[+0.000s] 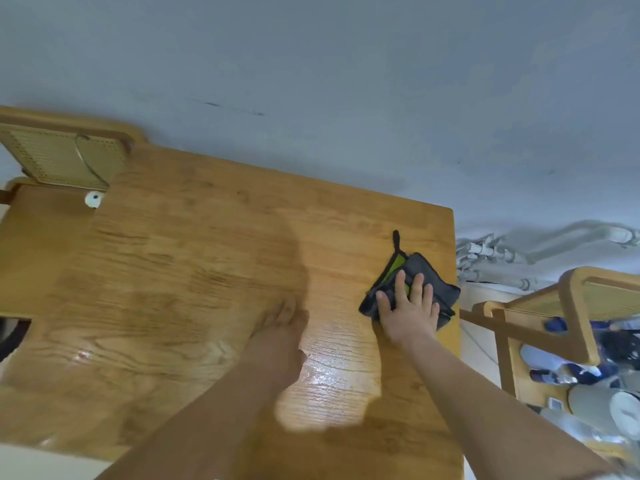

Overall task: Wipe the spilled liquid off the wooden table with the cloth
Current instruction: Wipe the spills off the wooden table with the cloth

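A dark grey cloth [424,271] with a green inner side lies bunched near the right edge of the wooden table [194,258]. My right hand [408,308] presses flat on the cloth with straight, spread fingers. My left hand [280,327] rests on the bare tabletop to the left of it, fingers straight and together. A wet, shiny patch [332,372] glistens on the wood between my two forearms.
A wooden chair with a woven cane back [59,157] stands at the table's far left, with a small white round object [92,199] beside it. Another wooden chair [568,306] stands to the right of the table, over scattered items on the floor. A grey wall lies beyond.
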Tool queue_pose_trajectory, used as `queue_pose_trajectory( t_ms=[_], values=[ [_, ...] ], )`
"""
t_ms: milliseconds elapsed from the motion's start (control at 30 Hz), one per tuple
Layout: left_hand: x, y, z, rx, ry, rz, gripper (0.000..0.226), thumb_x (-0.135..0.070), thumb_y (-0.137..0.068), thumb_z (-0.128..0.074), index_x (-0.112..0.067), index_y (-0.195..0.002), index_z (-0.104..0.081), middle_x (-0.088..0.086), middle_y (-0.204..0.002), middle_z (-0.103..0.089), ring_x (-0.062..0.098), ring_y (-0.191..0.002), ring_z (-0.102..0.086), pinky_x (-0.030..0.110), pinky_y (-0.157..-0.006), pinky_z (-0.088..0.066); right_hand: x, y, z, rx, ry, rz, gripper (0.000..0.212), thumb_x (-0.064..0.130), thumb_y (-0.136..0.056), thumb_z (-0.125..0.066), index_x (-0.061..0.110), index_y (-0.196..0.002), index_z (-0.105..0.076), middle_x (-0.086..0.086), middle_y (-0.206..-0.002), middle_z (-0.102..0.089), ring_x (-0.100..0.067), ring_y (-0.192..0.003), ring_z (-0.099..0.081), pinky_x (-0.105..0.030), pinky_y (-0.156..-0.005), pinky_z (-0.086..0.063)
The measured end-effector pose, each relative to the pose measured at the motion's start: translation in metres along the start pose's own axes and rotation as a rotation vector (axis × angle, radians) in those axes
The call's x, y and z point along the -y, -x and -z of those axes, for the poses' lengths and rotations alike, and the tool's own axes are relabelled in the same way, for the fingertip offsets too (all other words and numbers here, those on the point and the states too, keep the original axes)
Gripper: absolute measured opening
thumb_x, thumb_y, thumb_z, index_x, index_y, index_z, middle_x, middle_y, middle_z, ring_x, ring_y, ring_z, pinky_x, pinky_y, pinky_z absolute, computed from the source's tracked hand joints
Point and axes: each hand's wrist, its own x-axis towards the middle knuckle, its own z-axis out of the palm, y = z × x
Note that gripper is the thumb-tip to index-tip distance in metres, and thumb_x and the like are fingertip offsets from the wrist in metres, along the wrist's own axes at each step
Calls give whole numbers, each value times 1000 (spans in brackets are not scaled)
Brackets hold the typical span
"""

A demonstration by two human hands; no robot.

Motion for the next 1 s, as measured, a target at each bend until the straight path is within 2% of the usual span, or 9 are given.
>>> queue_pose_trajectory(
  t_ms=[67,167,300,433,567,667,800,933,1000],
  values=[
    [15,8,0,-38,5,55,85,-25,-99,-56,-20,-165,-3,6,-173,5,24,-159,1,44,-128,0,43,-2,-8,-19,11,57,73,66,-102,-14,34,-161,16,-3,-169,24,-27,-156,21,-50,-127,6],
    [39,29,1,-88,15,138,73,-29,-99,-53,-19,-163,-18,6,-173,0,23,-159,-2,47,-128,2,115,-1,-18,5,60,212,72,65,-103,-14,35,-161,15,-2,-168,27,-26,-155,24,-50,-126,10],
    [79,69,-2,-126,97,226,69,-37,-104,-48,-16,-163,-18,5,-173,-1,22,-159,-2,39,-129,-4,188,20,-47,-10,154,505,71,66,-103,-18,37,-162,8,-1,-169,24,-26,-155,23,-50,-126,9],
    [103,95,-4,-197,167,267,73,-35,-104,-53,-21,-164,-14,4,-173,-3,22,-158,-9,31,-125,-20,191,65,-80,-27,279,691,70,66,-102,-12,37,-161,13,0,-168,28,-25,-154,27,-50,-126,11],
    [84,99,-19,-201,31,102,71,-31,-106,-45,-16,-164,-8,8,-172,7,23,-159,8,36,-129,-5,128,103,-104,4,279,832,67,65,-103,-13,37,-162,3,3,-170,19,-19,-155,25,-46,-125,8],
    [66,94,-44,-178,-6,-93,71,-41,-95,-61,-21,-157,-35,8,-171,-14,25,-159,-6,47,-127,-18,73,125,-110,13,270,748,72,65,-105,-18,27,-164,-10,0,-173,-2,-18,-158,6,-46,-122,-5],
    [36,83,-62,-158,-152,-423,72,-51,-77,-73,-20,-139,-54,7,-161,-34,27,-156,-18,45,-127,-15,10,142,-90,70,100,572,86,69,-102,-25,29,-156,28,16,-164,31,-3,-150,30,-36,-126,9],
    [-8,65,-73,-134,-292,-640,87,-49,-75,-80,-25,-150,-43,7,-165,-32,28,-155,-24,49,-125,-24,-25,158,-57,133,-429,332,84,35,-101,-56,41,-163,0,17,-165,-23,-7,-151,-26,-22,-119,-27],
    [-20,57,-77,-97,-354,-668,91,-46,-74,-84,-26,-152,-42,7,-163,-37,29,-152,-31,49,-125,-26,-42,167,-44,41,-477,293,71,18,-99,-57,35,-160,-25,18,-154,-38,-8,-145,-39,-9,-110,-28]
  ],
)
